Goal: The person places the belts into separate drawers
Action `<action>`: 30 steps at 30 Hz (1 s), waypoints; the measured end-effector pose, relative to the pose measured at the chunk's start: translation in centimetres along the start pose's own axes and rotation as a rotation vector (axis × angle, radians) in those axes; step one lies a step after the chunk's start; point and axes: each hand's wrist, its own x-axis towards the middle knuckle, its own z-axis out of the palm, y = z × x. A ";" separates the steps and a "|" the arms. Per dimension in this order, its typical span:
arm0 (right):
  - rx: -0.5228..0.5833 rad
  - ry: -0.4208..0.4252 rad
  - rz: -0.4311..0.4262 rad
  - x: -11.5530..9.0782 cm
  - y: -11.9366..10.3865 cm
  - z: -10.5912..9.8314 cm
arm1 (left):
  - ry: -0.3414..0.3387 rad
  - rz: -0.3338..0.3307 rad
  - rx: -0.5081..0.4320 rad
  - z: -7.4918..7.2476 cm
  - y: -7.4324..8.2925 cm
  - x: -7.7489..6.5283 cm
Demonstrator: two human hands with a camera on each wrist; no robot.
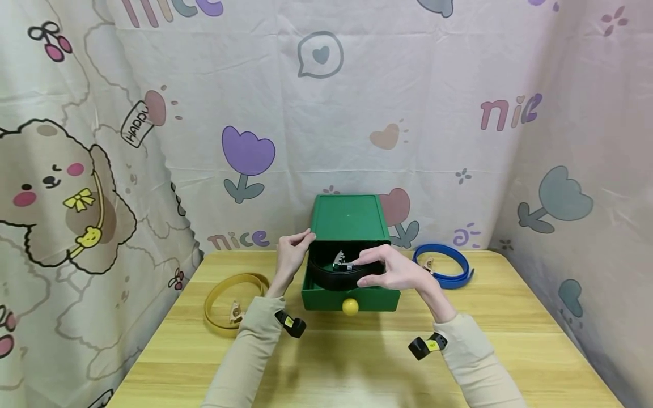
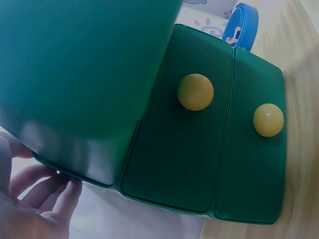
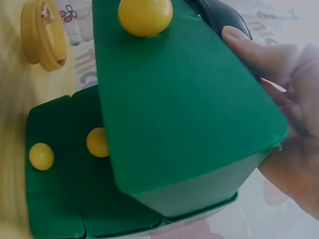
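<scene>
At the green cabinet's [image 1: 349, 218] pulled-out drawer [image 1: 321, 300], right hand [image 1: 395, 269] is pinching the coiled black belt [image 1: 331, 279]; placing seems nearly done, letting go is remaining. Yellow belt [image 1: 208, 306] and blue belt [image 1: 451, 281] are lying outside. Left hand [image 1: 292, 256] is touching the cabinet's edge, grip uncertain; black belt is sitting between both hands, inside the drawer.

A coiled, silver-buckled black belt [image 1: 334, 281] shows above the rim of the pulled-out, yellow-knobbed green drawer [image 1: 321, 300].

Counter [image 1: 520, 306]: pale wood-grain surface. Green drawer cabinet [image 1: 349, 218] stands mid far edge; looped yellow belt [image 1: 208, 305], left edge; looped blue belt [image 1: 456, 280], near far right corner.
</scene>
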 end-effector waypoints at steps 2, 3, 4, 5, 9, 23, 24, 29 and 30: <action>0.008 0.007 -0.003 -0.1 0.4 0.1 | 0.000 -0.003 -0.006 0.0 0.0 0.0; 0.009 0.012 -0.002 -0.2 0.6 0.1 | 0.000 -0.003 -0.008 0.0 0.0 0.0; 0.010 0.017 0.002 -0.2 0.7 0.2 | 0.000 -0.003 -0.009 0.0 0.0 0.0; 0.007 0.023 0.007 -0.2 0.8 0.2 | 0.000 -0.003 -0.010 0.0 0.0 0.0; -0.026 0.048 0.033 -0.3 1.0 0.2 | -0.001 -0.001 -0.011 0.0 -0.1 0.0; -0.080 0.011 0.066 0.2 1.6 0.3 | 0.001 -0.004 -0.006 0.0 -0.1 0.1; -0.082 0.008 0.068 0.2 1.6 0.3 | 0.001 -0.005 -0.006 0.0 -0.1 0.1; -0.102 0.003 0.069 0.4 1.7 0.4 | 0.002 -0.009 -0.004 -0.1 0.0 0.1; -0.110 0.003 0.071 0.5 1.7 0.4 | 0.001 -0.008 -0.003 -0.1 0.0 0.1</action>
